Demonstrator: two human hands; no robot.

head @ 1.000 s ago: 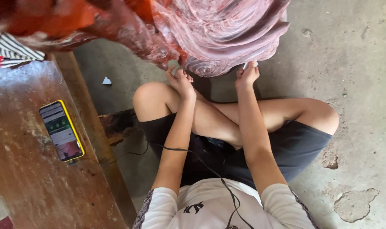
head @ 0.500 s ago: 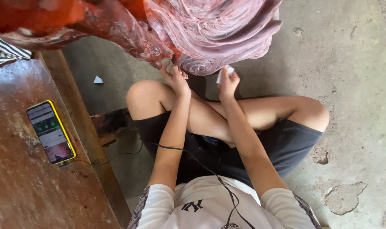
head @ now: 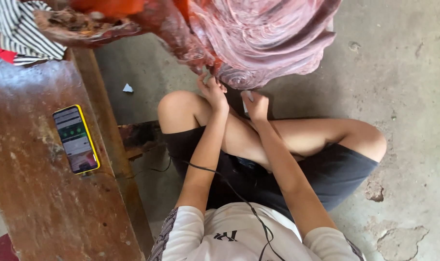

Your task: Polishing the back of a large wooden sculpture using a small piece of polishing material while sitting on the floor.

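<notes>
Since half a second ago, our right hand [head: 255,104] has come down from the carving's lower edge and now sits lower, nearer our left hand.

Items, left to right:

1. Striped cloth [head: 16,29], black and white, bunched at the far left corner over a patch of red fabric.
2. Wooden bench [head: 41,203], worn reddish-brown, along our left side.
3. Phone [head: 76,139], yellow-edged, screen lit, lying flat on the bench, well apart from both hands.
4. Scrap of white paper [head: 128,88] on the concrete floor [head: 403,96], between bench and knee.
5. Left hand [head: 212,92]: raised to the underside of the carving, fingers curled and touching the wood; we cannot tell whether anything is pinched in them.
6. Black cable [head: 220,176], crossing our left forearm and running down over the white shirt.
7. Carved wood sculpture [head: 263,38], large, reddish-purple with swirling folds, overhanging our crossed legs; its lowest swirl sits just above both hands.
8. Right hand: fingers closed around a small pale object [head: 249,96], too small to identify, just below the carving.
</notes>
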